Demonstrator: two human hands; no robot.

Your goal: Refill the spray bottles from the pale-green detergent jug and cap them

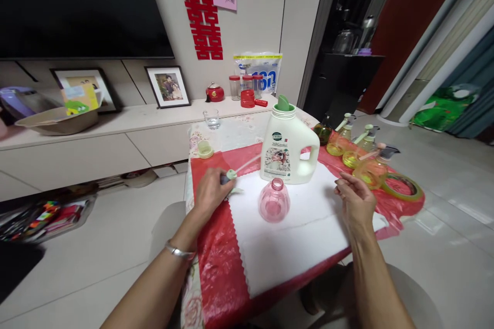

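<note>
My left hand (210, 191) is closed around a pump head (230, 175) with a pale green collar, its thin tube pointing toward the jug. A pink see-through bottle (274, 201) with an uncapped neck stands upright on the white cloth (297, 247), between my hands. Behind it is a large pale green jug (287, 146), open at the top, with a green spout in its mouth. My right hand (355, 195) hovers over the cloth's right side, fingers loosely curled and partly apart, with nothing visible in them. A pale green cap (205, 149) lies at the back left.
Several pump bottles with yellow liquid (372, 167) stand at the right, beside a roll of tape (403, 186). Red plastic sheeting (218, 262) covers much of the table. A glass (212, 119) stands at the back left. Jars with red lids (234, 87) line the cabinet behind.
</note>
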